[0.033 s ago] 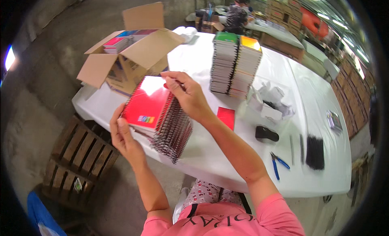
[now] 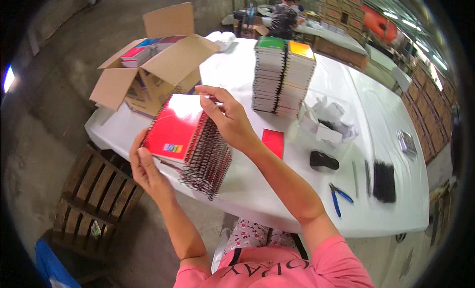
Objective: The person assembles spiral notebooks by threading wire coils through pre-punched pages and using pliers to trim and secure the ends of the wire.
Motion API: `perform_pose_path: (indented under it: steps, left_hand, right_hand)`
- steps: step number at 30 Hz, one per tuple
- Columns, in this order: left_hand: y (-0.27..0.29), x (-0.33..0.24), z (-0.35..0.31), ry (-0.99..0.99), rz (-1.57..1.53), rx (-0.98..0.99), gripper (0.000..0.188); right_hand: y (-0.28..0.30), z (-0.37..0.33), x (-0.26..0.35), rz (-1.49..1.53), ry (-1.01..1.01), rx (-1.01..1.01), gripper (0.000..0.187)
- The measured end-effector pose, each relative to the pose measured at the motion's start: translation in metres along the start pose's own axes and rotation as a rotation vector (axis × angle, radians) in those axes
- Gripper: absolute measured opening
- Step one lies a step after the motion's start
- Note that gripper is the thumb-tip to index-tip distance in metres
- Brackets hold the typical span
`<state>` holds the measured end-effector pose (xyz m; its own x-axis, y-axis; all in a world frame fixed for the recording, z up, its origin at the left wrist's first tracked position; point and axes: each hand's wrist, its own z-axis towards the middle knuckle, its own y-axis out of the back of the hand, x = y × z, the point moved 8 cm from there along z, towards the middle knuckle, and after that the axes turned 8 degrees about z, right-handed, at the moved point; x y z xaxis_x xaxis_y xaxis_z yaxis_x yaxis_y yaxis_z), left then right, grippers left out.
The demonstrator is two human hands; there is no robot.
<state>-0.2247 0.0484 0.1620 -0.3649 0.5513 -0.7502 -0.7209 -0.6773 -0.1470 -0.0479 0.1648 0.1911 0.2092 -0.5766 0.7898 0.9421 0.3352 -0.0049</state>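
Note:
A tall stack of red-covered spiral notebooks (image 2: 180, 124) stands at the table's near left edge. Its wire coils show in a dense column along the right side. Against the stack's left edge my left hand (image 2: 147, 164) is closed, thumb above and fingers partly hidden beside the covers. My right hand (image 2: 228, 117) grips the far right corner of the top notebook, its thumb and curled fingers at the coil edge. To the right of the stack, a flat red cover (image 2: 273, 143) lies on the table.
Beyond my hands are an open cardboard box (image 2: 143, 92) of notebooks and two tall notebook stacks (image 2: 269, 77). On the right lie a clear bag (image 2: 329, 122), a black object (image 2: 324, 161), blue-handled pliers (image 2: 338, 199) and black wires (image 2: 384, 181). A person (image 2: 283, 21) works farther back.
The whole view has shifted slightly, the table's things sitting a little further left and up. Both hands keep nearly the same hold on the notebooks.

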Motion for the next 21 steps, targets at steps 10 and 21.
perform_pose_path:
  steps: [10, 21]
  left_hand:
    - [-0.045, -0.096, -0.131, -0.484, 0.010, 0.428, 0.011]
    - [-0.215, 0.125, -0.188, -0.005, 0.849, 1.066, 0.074]
  right_hand:
    - [0.225, -0.102, -0.208, -0.587, -0.623, 0.082, 0.058]
    - [0.222, -0.099, -0.252, -0.980, -1.109, 0.351, 0.114]
